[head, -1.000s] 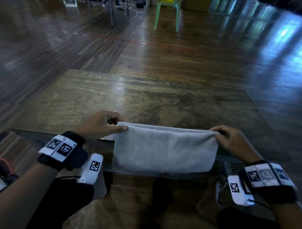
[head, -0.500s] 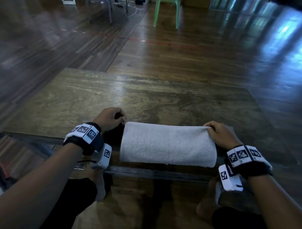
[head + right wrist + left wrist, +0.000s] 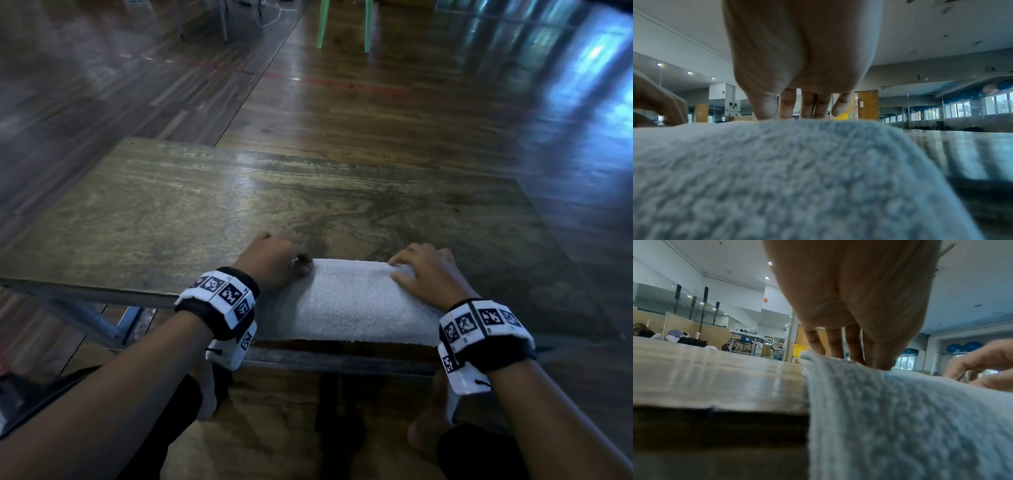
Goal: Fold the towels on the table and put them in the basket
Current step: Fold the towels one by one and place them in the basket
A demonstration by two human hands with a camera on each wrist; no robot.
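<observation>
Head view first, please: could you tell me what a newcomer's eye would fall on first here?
A folded white towel lies at the near edge of the wooden table, overhanging it slightly. The left hand rests at its left end with fingers curled, and the right hand presses flat on its right end. Green chair legs stand on the glossy floor beyond.

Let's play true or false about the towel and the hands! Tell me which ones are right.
1. The white towel lies folded at the table's near edge. True.
2. The right hand rests on top of the towel. True.
3. The left hand is up in the air, far from the towel. False: it is at the towel's left end.
4. The towel is red. False: it is white.
</observation>
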